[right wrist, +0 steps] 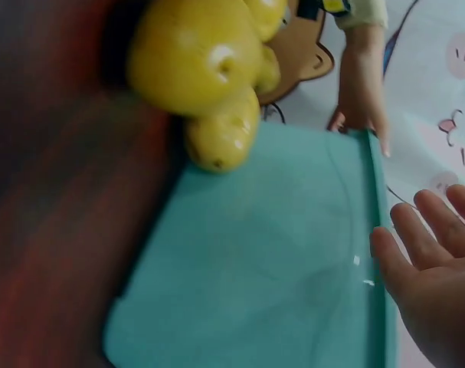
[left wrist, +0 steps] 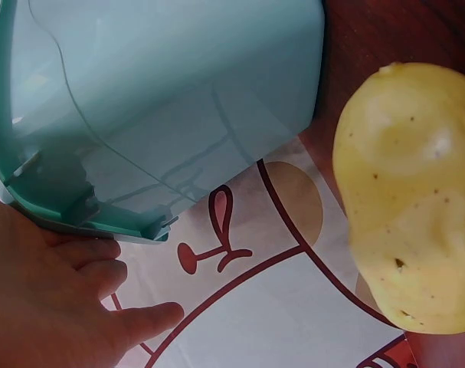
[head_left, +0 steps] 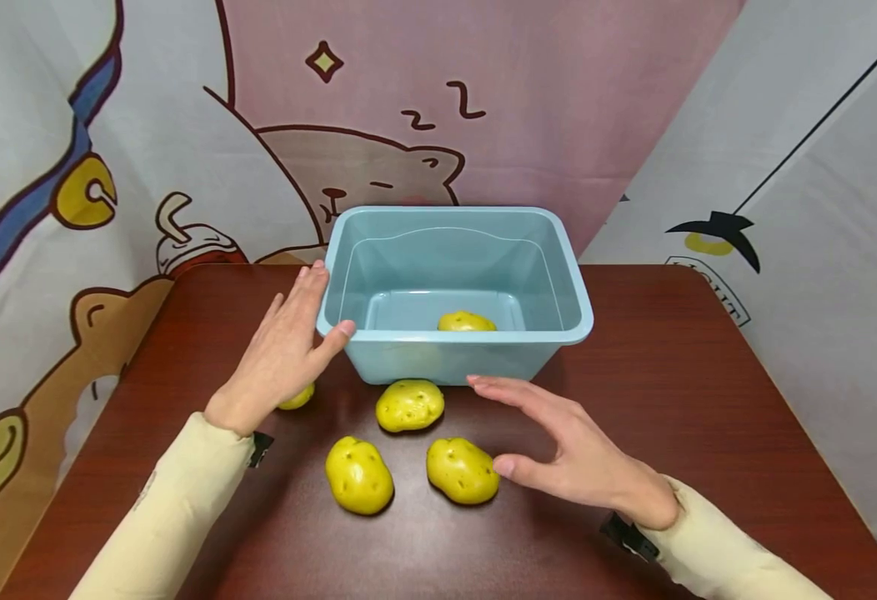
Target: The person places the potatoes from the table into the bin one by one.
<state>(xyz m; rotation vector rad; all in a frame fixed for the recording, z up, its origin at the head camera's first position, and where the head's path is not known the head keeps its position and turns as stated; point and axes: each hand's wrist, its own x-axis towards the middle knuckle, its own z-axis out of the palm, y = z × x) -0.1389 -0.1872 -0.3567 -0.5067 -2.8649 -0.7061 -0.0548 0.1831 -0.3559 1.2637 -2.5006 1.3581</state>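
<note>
A light blue plastic bin (head_left: 453, 358) stands on the table, with one yellow potato (head_left: 467, 322) inside it. My left hand (head_left: 277, 354) is at the bin's left front corner, fingers fairly straight along the outside and thumb over the rim. Partly hidden under that hand lies another potato (head_left: 298, 397), large in the left wrist view. Right in front of the bin is a potato (head_left: 410, 406). Nearer to me lie a left potato (head_left: 359, 475) and a right potato (head_left: 463, 472). My right hand (head_left: 581, 450) is spread, holding nothing, its thumb tip right by the right potato.
The brown wooden table (head_left: 656, 367) extends to both sides of the bin. Behind it hangs a printed cloth (head_left: 543, 100) with cartoon animals, close to the table's back edge. Dark straps show at both wrists below pale sleeves (head_left: 176, 492).
</note>
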